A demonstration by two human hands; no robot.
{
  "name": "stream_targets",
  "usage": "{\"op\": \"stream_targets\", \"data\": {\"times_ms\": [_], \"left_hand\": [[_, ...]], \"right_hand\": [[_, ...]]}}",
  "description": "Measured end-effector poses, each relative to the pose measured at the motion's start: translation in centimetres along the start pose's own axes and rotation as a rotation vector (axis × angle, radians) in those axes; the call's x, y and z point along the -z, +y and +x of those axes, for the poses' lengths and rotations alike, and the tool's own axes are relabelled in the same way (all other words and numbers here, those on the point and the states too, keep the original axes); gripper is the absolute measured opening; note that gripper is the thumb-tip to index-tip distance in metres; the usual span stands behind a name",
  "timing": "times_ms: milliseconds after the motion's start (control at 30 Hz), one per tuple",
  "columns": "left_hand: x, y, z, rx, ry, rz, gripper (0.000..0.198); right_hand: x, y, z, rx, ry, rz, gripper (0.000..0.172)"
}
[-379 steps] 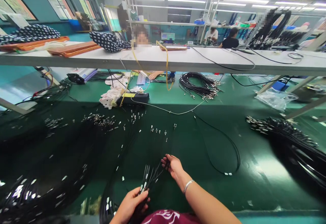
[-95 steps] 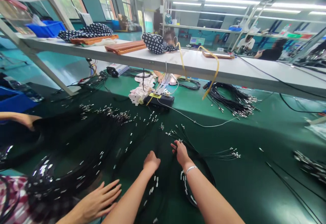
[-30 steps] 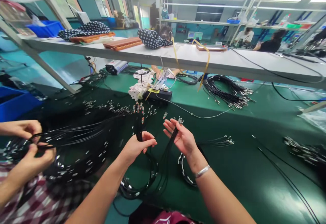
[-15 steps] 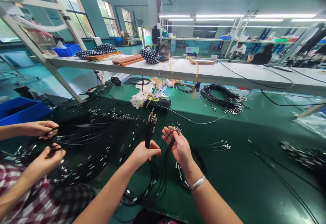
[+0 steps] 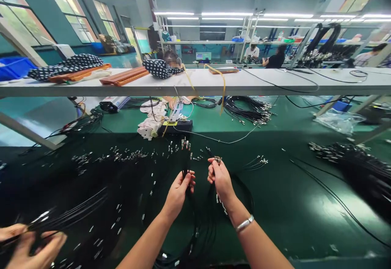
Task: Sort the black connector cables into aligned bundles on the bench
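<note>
My left hand (image 5: 179, 190) is closed round a bunch of thin black cables (image 5: 185, 155) whose metal-tipped ends stick up above the fist. Close beside it, my right hand (image 5: 219, 177) is closed on a second bunch of black cables (image 5: 218, 159), its silver connectors showing at the fingertips. A silver bracelet sits on my right wrist. Both bunches trail down into loops of black cable (image 5: 201, 224) lying on the green bench (image 5: 284, 203) under my forearms.
A large heap of black cables (image 5: 76, 195) covers the bench to the left, where another person's hands (image 5: 27, 244) hold some. More cable bundles (image 5: 354, 167) lie at the right and a coil (image 5: 247, 112) farther back. A white shelf (image 5: 214, 82) spans overhead.
My two hands have dropped lower and come closer together, still holding their cable bunches. My view has swung right, so the other person's hands now sit at the bottom left corner.
</note>
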State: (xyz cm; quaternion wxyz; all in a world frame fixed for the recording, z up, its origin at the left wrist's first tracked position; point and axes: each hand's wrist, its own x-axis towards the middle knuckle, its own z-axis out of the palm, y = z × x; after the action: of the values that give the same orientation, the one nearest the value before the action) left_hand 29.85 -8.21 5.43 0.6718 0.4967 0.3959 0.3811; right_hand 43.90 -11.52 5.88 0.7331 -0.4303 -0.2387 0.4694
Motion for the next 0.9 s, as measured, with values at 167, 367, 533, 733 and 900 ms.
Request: {"op": "stream_targets", "data": {"times_ms": [167, 367, 533, 733, 900], "left_hand": [[0.3, 0.0, 1.0, 0.08, -0.144, -0.034, 0.039], [0.0, 0.6, 1.4, 0.105, -0.281, -0.005, 0.034], [1.0, 0.6, 1.4, 0.099, -0.174, -0.005, 0.039], [1.8, 0.7, 0.5, -0.014, -0.112, 0.063, 0.05], [0.8, 1.2, -0.3, 0.014, -0.163, 0.174, 0.044]], "right_hand": [[-1.2, -0.2, 0.0, -0.022, 0.002, -0.202, 0.031], [-2.5, -0.4, -0.3, 0.03, 0.133, -0.185, 0.033], [-1.9, -0.4, -0.6, 0.077, 0.232, -0.118, 0.035], [-1.0, -0.2, -1.0, 0.299, 0.302, -0.2, 0.029], [-1.9, -0.2, -1.4, 0.194, 0.236, -0.023, 0.031]]}}
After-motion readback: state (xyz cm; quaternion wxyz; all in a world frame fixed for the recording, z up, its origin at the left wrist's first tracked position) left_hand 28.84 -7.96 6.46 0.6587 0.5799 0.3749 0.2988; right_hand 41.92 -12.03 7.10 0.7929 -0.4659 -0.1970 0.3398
